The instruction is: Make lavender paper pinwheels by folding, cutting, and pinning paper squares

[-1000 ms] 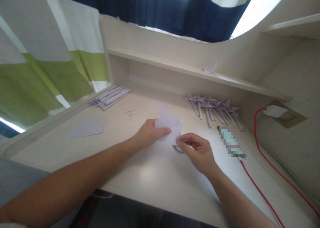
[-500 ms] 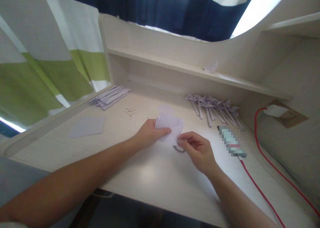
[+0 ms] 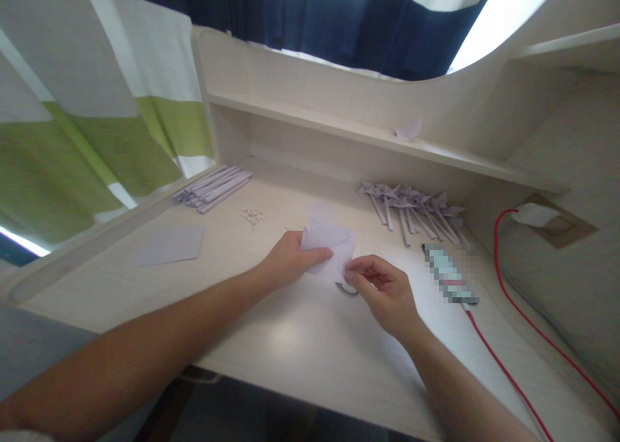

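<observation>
The person's 2 hands are holding a folded white paper (image 3: 339,254) over the middle of the table (image 3: 271,338): the left hand (image 3: 289,260) is closing on its left side with the thumb lying on top, while the right hand (image 3: 385,293) is pinching the lower right corner between thumb and fingertips, its other fingers being loosely curled. Just below this corner a small curved object (image 3: 347,289), partly hidden, is showing. Farther back, paper rolls (image 3: 213,189) are lying at the left, and paper pinwheels (image 3: 411,203) are resting at the right, near a blurred phone (image 3: 449,275).
</observation>
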A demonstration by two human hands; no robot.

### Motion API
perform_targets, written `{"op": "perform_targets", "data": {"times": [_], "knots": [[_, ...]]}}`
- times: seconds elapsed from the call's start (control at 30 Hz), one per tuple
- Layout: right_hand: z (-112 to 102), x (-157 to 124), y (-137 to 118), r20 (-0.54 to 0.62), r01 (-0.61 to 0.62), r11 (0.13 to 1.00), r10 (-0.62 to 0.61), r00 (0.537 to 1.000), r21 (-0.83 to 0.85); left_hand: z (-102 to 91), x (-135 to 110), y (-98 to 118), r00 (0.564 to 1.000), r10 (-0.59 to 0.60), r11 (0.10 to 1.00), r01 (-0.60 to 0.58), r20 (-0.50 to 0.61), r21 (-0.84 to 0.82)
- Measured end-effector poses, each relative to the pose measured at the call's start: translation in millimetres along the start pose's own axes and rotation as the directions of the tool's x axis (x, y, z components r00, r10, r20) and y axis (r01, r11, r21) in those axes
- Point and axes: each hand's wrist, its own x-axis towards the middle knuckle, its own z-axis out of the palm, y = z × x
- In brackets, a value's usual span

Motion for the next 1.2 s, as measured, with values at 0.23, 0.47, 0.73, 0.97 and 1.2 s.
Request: {"op": "perform_targets", "data": {"times": [0.23,0.47,0.73,0.97,1.2], "knots": [[0.2,-0.3,0.1,-0.005,0.003,1.000,-0.003,1.000,-0.003,-0.6,-0.2,-0.1,1.000,0.001,1.000,-0.001,0.008,-0.010],[0.1,0.6,0.6,-0.005,0.019,1.000,-0.019,1.000,-0.019,1.1,-1.0,1.7,0.999,-0.037,0.999,0.037,0.002,-0.027],[0.5,1.6,-2.8,-0.005,0.024,1.000,-0.024,1.000,-0.006,0.2,-1.3,2.1,1.000,-0.025,0.999,0.026,0.009,-0.024],[0.6,0.3,-2.4,0.017,0.026,0.999,-0.026,1.000,-0.020,1.1,-0.2,2.1,1.000,-0.025,0.999,0.024,-0.014,-0.026],[0.9,0.7,-1.9,0.019,0.018,1.000,-0.018,1.000,-0.007,0.5,-1.8,3.6,1.000,-0.015,1.000,0.015,0.003,-0.024]]}}
